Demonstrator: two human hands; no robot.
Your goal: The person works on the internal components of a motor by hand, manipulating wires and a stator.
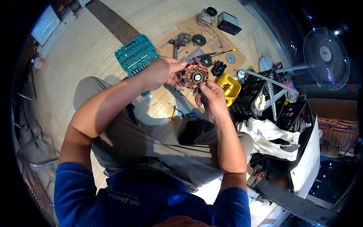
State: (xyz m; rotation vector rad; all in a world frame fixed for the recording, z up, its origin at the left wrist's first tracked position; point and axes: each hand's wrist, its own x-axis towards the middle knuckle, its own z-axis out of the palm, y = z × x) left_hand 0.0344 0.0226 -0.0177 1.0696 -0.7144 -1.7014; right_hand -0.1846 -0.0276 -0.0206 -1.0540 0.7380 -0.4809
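Above my lap, both hands hold a copper-wound stator (194, 75), a round motor part with a bright metal hub at its centre. My left hand (166, 72) is closed on its left edge, with the thumb on top. At the lower right edge, my right hand (212, 96) grips it with the thumb and bent fingers. Part of the rim is hidden under the fingers. Just right of the part stands a yellow container (235, 89) with small copper-coloured pieces inside. Yellow-handled pliers (174, 112) and a blue-handled tool (190, 115) lie on the floor below it.
An open teal socket set (131, 48) lies at the far left. Cardboard (172, 42) beyond my hands bears several dismantled parts, including a black ring (198, 39) and a black block (219, 68). To the right stand black crates (249, 99), a white cloth (270, 138) and a fan (326, 58).
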